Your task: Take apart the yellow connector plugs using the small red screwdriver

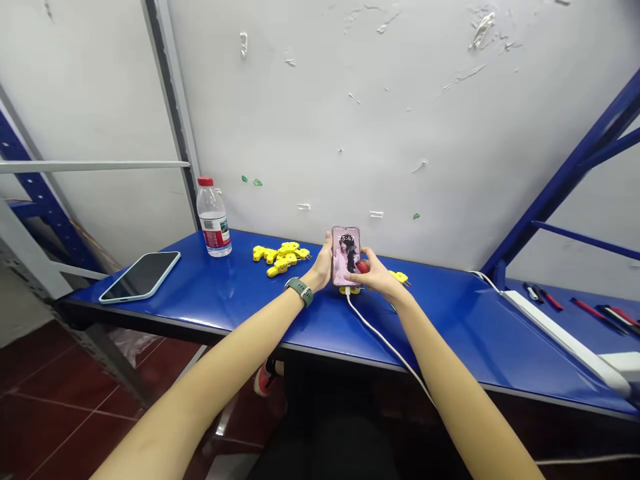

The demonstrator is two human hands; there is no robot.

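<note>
A phone [340, 267] stands nearly upright above the blue table, its lit screen reading 23:47 over a picture. My left hand [323, 265], with a green watch on the wrist, is closed on the phone's left edge. On the right edge, my right hand [377, 272] grips it, thumb across the lower screen. A red, textured handle [363, 267] also sits in my right hand; a thin shaft seems to show below the wrist. A white cable [370, 327] is plugged into the phone's bottom. Yellow connectors [287, 255] lie in a pile to the left, others partly hidden behind my hands.
At the left are a second phone [141, 275], dark screen up, and a red-capped water bottle [213, 220]. A white power strip [565, 340] crosses the blue table [460, 313] at the right, with red and black tools [600, 315] beyond it. A white wall [320, 133] stands behind.
</note>
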